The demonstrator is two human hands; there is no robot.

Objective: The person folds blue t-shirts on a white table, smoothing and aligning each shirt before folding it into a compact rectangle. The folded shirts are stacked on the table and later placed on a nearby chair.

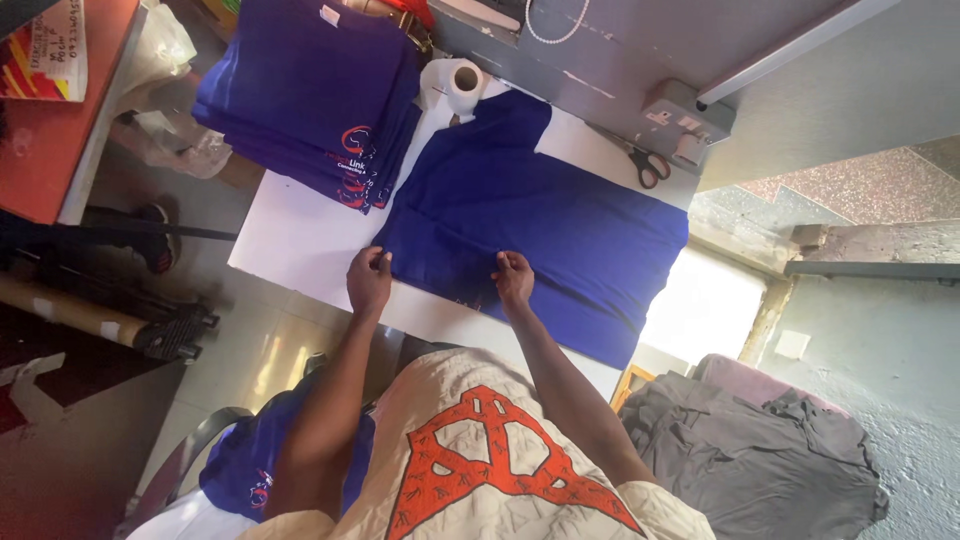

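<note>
Blue cloth, a T-shirt [540, 215], lies flat across the white worktop [290, 240], spread for smoothing. Left hand [368, 280] and right hand [513, 278] pinch its near hem, fingers closed on cloth; a folded stack [305, 90] sits at ten o'clock.

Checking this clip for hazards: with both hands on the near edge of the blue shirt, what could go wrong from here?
1. The shirt hangs over the table's right end, so it may slide off if tugged.
2. The scissors lie close to its far edge and could snag the cloth.
3. The left hand and right hand pinch only the edge, so a fold might come out uneven.
</note>
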